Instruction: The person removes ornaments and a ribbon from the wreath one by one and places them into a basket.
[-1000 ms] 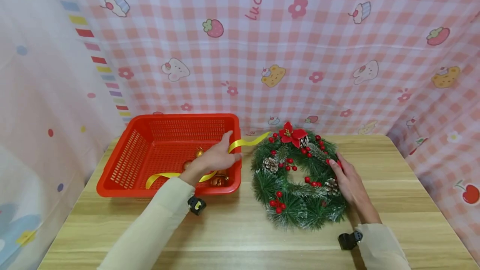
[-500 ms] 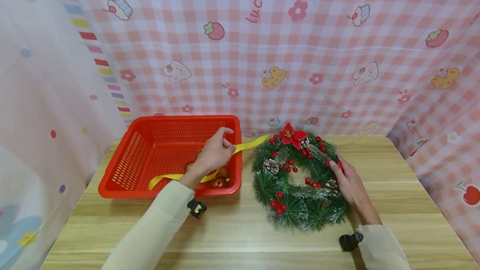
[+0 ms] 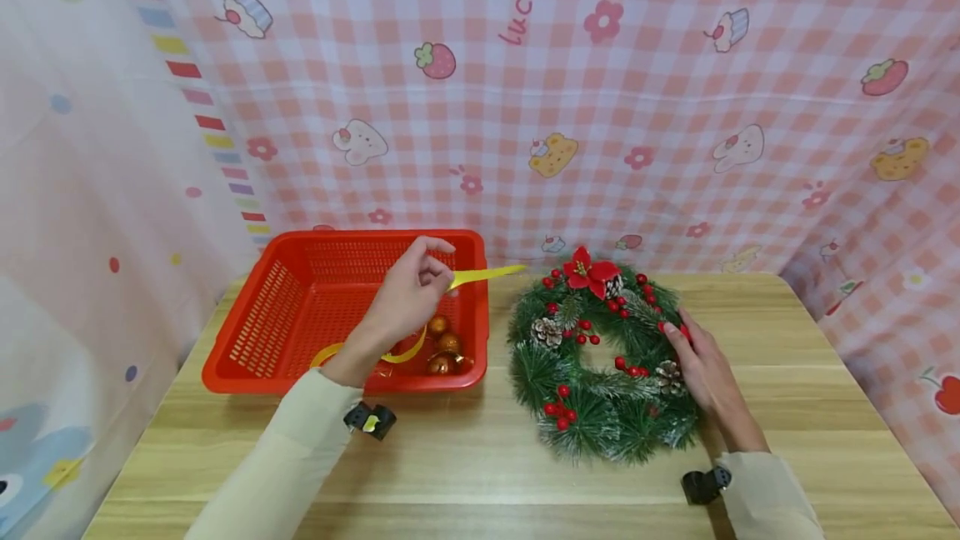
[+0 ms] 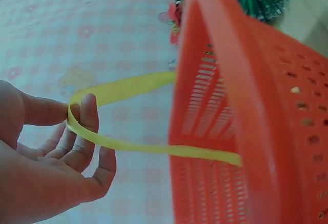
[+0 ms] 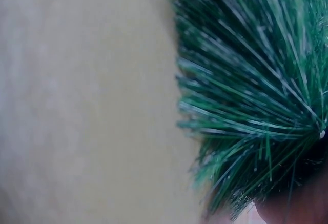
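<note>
My left hand [image 3: 405,290] is over the red basket [image 3: 258,332] and pinches a yellow ribbon [image 3: 487,274] between thumb and fingertips. In the left wrist view the ribbon [image 4: 125,89] bends round the fingertips, one part running down into the basket. The ribbon's other end sticks out past the basket's right rim. At the right lies a green Christmas wreath [image 3: 547,373] with red berries, pinecones and a red poinsettia [image 3: 588,272]. My right hand [image 3: 708,377] grips its right edge, thumb on top. In the right wrist view mostly green needles [image 5: 256,80] show.
Several gold ornament balls [image 3: 447,343] lie in the basket's right part. Everything stands on a wooden table [image 3: 480,473], with a pink checked cloth [image 3: 480,132] hanging close behind. A black wrist camera [image 3: 370,421] sits on the left wrist.
The left hand has drawn back to the left, from the basket's right rim to over its middle, pulling the ribbon along. Its fingers have closed to a pinch. Wreath and right hand stay put.
</note>
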{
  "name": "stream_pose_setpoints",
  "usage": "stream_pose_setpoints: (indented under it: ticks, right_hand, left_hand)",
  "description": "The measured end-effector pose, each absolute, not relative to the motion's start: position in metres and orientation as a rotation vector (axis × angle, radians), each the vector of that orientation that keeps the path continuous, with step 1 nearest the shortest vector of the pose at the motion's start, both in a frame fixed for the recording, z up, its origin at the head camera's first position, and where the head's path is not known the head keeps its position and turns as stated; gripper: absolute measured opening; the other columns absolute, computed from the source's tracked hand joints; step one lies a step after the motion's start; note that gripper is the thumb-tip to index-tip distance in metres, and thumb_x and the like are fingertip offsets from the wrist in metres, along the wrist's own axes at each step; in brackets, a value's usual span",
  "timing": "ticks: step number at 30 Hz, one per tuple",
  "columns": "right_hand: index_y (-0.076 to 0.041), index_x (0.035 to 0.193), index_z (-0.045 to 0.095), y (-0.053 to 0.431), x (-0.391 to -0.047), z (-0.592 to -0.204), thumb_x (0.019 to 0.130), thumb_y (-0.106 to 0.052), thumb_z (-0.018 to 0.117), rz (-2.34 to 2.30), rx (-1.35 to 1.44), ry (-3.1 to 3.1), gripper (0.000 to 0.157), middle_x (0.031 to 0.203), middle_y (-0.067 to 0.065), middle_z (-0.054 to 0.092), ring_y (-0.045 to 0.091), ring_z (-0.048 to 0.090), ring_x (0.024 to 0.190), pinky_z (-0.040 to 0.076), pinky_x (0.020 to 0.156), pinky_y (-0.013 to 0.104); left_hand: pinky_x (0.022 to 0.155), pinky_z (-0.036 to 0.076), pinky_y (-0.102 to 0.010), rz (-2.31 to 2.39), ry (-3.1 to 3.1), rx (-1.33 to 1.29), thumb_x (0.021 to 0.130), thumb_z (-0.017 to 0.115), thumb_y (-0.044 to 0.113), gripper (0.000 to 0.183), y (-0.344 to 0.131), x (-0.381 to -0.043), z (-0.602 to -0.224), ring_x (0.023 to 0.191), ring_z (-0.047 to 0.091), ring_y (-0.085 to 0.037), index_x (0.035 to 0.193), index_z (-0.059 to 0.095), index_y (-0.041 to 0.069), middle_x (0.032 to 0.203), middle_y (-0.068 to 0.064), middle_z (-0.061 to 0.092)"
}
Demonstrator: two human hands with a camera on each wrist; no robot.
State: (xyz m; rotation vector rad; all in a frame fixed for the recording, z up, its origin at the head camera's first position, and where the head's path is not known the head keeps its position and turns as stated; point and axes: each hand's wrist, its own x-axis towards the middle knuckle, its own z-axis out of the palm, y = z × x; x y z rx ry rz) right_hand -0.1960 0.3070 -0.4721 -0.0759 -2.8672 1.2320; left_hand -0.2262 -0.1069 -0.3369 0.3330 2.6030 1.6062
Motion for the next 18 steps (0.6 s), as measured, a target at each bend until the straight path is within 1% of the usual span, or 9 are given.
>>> stream_pose_setpoints:
  ticks: [3,6,9,11,13,16,18]
  right_hand:
    - [-0.012,0.160,0.008,0.307,-0.195,-0.471,0.105,-0.054,0.026,1.229,-0.080,-2.876,0.071,0.156,0.036,0.017,0.055,0.016,0.142,0.015,0.110,0.069]
    - [-0.012,0.160,0.008,0.306,-0.195,-0.471,0.105,-0.054,0.026,1.230,-0.083,-2.883,0.071,0.156,0.036,0.016,0.055,0.016,0.142,0.015,0.110,0.070]
    - [-0.013,0.160,0.007,0.307,-0.195,-0.471,0.105,-0.055,0.026,1.236,-0.092,-2.890,0.072,0.157,0.036,0.015,0.056,0.015,0.142,0.015,0.110,0.070]
    - [-0.013,0.160,0.007,0.307,-0.196,-0.471,0.105,-0.056,0.026,1.238,-0.098,-2.892,0.072,0.157,0.036,0.015,0.056,0.014,0.142,0.015,0.110,0.070]
    - [-0.014,0.160,0.007,0.308,-0.195,-0.471,0.105,-0.056,0.026,1.240,-0.099,-2.896,0.072,0.157,0.035,0.014,0.056,0.014,0.142,0.015,0.110,0.070]
    - [-0.014,0.160,0.006,0.308,-0.195,-0.471,0.104,-0.057,0.026,1.244,-0.097,-2.901,0.073,0.158,0.035,0.013,0.056,0.013,0.143,0.015,0.110,0.070]
    - [-0.015,0.160,0.006,0.308,-0.194,-0.470,0.104,-0.057,0.026,1.250,-0.094,-2.905,0.073,0.158,0.035,0.012,0.056,0.013,0.143,0.015,0.110,0.071]
  left_hand:
    - [0.064,0.043,-0.032,1.631,2.607,0.352,0.103,0.051,0.013,0.028,-0.116,-0.223,-0.330,0.078,0.058,-0.024,0.130,0.048,0.016,0.101,-0.014,0.065]
    - [0.060,0.041,-0.030,1.674,2.601,0.344,0.103,0.050,0.013,0.027,-0.125,-0.219,-0.325,0.076,0.055,-0.026,0.130,0.047,0.016,0.099,-0.013,0.064]
    - [0.058,0.040,-0.029,1.734,2.588,0.323,0.103,0.049,0.013,0.026,-0.134,-0.216,-0.320,0.081,0.060,-0.025,0.129,0.047,0.016,0.098,-0.011,0.063]
    - [0.065,0.045,-0.029,1.784,2.572,0.318,0.103,0.049,0.012,0.026,-0.138,-0.214,-0.317,0.087,0.064,-0.024,0.129,0.047,0.015,0.098,-0.012,0.062]
    - [0.076,0.049,-0.033,1.817,2.567,0.319,0.103,0.049,0.012,0.025,-0.143,-0.211,-0.314,0.091,0.065,-0.023,0.128,0.047,0.014,0.098,-0.012,0.060]
    - [0.089,0.050,-0.037,1.856,2.575,0.323,0.103,0.048,0.012,0.026,-0.150,-0.207,-0.308,0.091,0.066,-0.024,0.129,0.046,0.012,0.098,-0.013,0.059]
    - [0.089,0.052,-0.035,1.875,2.592,0.323,0.103,0.048,0.013,0.026,-0.156,-0.204,-0.305,0.090,0.066,-0.024,0.129,0.046,0.012,0.098,-0.013,0.058]
